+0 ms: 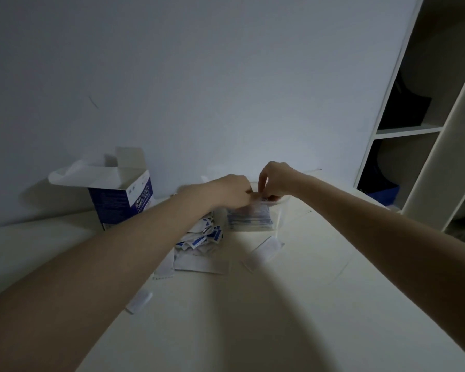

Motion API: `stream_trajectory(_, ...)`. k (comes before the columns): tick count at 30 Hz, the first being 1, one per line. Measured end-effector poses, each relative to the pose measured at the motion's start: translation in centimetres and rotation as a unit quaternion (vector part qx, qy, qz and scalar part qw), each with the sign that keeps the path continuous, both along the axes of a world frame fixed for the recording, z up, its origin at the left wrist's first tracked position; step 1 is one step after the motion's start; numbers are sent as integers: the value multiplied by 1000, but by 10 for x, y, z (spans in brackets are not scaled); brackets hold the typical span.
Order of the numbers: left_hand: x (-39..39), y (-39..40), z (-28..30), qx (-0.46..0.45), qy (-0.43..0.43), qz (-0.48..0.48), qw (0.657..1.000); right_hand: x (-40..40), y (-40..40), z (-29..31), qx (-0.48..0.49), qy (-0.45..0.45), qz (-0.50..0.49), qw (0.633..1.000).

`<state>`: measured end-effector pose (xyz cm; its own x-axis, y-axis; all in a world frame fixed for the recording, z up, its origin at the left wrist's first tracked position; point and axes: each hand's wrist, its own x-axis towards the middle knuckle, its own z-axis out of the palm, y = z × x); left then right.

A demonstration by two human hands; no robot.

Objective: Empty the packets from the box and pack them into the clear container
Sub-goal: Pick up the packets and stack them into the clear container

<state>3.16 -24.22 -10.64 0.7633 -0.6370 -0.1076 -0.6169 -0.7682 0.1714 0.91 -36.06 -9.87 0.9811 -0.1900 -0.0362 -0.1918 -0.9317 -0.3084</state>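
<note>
While both arms reach forward over the pale table (293, 304), the left hand (232, 190) and the right hand (275, 181) meet over the open top of the clear container (278, 218), their fingertips close together at its rim. Fingers of both hands are curled and seem to pinch packets at the container's mouth, though the dim, blurred view does not let me tell exactly what each one grips. Below the hands, blue-and-white packets in the container (249, 217) are stacked against its near wall. Under the left wrist and forearm lies a loose heap of packets (199, 240) on the table, just beside the container, with a few single packets (267, 248) scattered nearer the person. Well to the left of the left hand stands the blue box (121, 200), upright, its white flaps open.
</note>
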Motion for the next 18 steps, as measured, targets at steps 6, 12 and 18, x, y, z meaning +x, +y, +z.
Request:
stream_trajectory(6, 2, 4, 2, -68, 11, 21, 997, 2, 3, -7, -129, 25, 20, 991)
stream_trajectory(12, -5, -4, 6, 63, -134, 67, 987, 9, 4, -9, -143, 29, 18, 989)
stream_trajectory(18, 1, -16, -10, 79, -66, 133, 986, 10, 8, -11, -169, 76, 26, 982)
